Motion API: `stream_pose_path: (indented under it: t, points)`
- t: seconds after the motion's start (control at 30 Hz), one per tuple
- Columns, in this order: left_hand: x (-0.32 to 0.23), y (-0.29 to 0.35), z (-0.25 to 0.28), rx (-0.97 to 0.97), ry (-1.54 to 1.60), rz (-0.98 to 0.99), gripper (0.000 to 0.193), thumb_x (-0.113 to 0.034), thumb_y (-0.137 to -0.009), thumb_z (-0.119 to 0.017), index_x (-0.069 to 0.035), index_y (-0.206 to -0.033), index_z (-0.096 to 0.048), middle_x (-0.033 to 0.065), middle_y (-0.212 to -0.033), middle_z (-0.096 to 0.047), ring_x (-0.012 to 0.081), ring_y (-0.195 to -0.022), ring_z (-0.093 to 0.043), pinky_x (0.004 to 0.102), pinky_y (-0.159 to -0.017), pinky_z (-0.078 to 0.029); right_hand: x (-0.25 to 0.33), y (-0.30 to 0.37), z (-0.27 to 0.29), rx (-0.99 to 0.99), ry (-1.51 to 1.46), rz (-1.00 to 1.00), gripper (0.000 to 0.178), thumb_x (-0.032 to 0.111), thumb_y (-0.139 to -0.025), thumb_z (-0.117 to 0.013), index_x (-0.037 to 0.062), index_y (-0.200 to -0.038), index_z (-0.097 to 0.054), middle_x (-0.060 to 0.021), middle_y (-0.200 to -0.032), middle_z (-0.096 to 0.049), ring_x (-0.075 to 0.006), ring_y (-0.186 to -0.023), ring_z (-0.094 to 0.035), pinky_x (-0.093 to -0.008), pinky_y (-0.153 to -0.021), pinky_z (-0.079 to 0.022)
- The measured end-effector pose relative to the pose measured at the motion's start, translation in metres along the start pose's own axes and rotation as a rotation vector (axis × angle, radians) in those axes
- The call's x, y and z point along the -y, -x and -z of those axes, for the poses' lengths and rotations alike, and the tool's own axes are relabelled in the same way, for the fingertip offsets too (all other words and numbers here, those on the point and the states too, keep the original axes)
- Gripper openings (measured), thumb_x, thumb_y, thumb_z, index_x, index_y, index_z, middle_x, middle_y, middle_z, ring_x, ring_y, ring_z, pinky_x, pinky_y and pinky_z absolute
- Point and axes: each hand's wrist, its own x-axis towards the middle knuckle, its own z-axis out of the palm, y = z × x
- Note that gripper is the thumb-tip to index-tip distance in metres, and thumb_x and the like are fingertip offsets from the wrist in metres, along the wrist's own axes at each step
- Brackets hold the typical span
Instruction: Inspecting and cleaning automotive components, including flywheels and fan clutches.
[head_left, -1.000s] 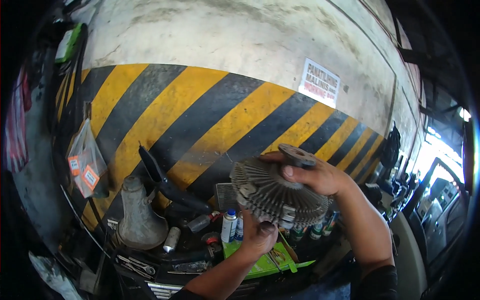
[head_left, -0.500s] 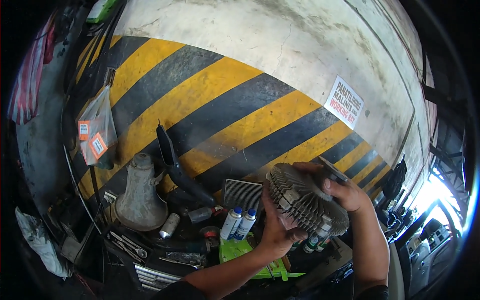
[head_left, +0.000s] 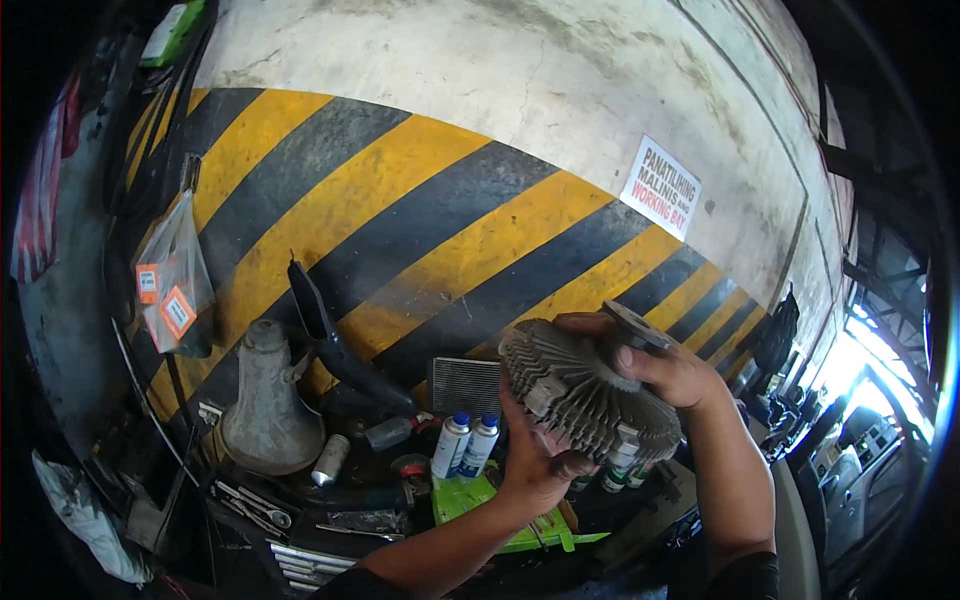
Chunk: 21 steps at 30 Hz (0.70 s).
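Has a clear plastic bag (head_left: pixel 185 265) hanging at the left of the frame, against a wall striped in slanting yellow and black (head_left: pixel 400 255). Next, has a bell-shaped grey metal piece (head_left: pixel 268 415) standing wide end down, with a silver can (head_left: pixel 331 460) just beside. At lower centre, has two blue-capped spray cans (head_left: pixel 451 447) side by side, near the left hand (head_left: pixel 540 472). Cups the lower left of a finned metal disc (head_left: pixel 590 393) with that hand, holding thumb well apart from fingers, with thumb at the near lower edge, pointing right; cannot tell the spread of the fingers, mostly hidden behind. Holds the disc in the air, right of centre in the lower half. Tilts its broad face down from upper left to lower right, with hub axis running from lower left to upper right. Points the round flange (head_left: pixel 637 325) to the upper right. Wraps the right hand (head_left: pixel 668 375) closely around the hub below the flange, with thumb across the near side and fingers curled behind.
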Motion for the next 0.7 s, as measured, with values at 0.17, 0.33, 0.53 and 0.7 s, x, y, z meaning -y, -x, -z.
stream_pose_path:
  t: [0.17,0.33,0.53,0.7]
  points:
    - [0.005,0.001,0.003,-0.028,-0.025,-0.002,0.143,-0.04,-0.06,-0.093,-0.027,-0.155,0.013,0.0106,-0.154,-0.021,0.0298,-0.141,-0.031,0.0495,-0.115,-0.033,-0.003,0.001,0.003,0.006,0.023,0.015,0.068,0.056,-0.092,-0.059,0.0072,-0.139,-0.056,-0.0158,-0.14,-0.055,-0.031,-0.131,-0.049,-0.0394,-0.111,-0.033]
    - [0.007,0.0,0.0,-0.039,-0.072,-0.093,0.111,-0.042,-0.066,-0.091,-0.007,-0.149,-0.028,0.0074,-0.148,-0.041,0.0241,-0.137,-0.041,0.0431,-0.115,-0.034,0.002,-0.002,0.004,0.027,0.109,-0.006,0.075,0.058,-0.09,-0.059,0.0028,-0.139,-0.054,-0.0167,-0.143,-0.052,-0.0301,-0.134,-0.046,-0.041,-0.115,-0.027]
    - [0.004,0.001,0.0,-0.083,-0.079,-0.05,0.092,-0.043,-0.074,-0.085,-0.008,-0.145,-0.04,0.0049,-0.146,-0.047,0.0226,-0.135,-0.045,0.0435,-0.117,-0.034,0.003,-0.003,0.007,0.012,0.182,0.042,0.06,0.053,-0.097,-0.053,0.0091,-0.138,-0.057,-0.0146,-0.143,-0.053,-0.0292,-0.136,-0.045,-0.0379,-0.113,-0.032]
    - [0.009,0.0,0.012,0.011,-0.128,-0.049,0.089,-0.05,-0.078,-0.08,-0.011,-0.148,-0.04,0.0018,-0.152,-0.043,0.0228,-0.14,-0.04,0.045,-0.119,-0.03,-0.013,-0.004,0.012,0.005,0.148,0.041,0.065,0.056,-0.095,-0.056,0.0072,-0.138,-0.056,-0.0158,-0.143,-0.053,-0.0306,-0.133,-0.048,-0.0376,-0.112,-0.035]
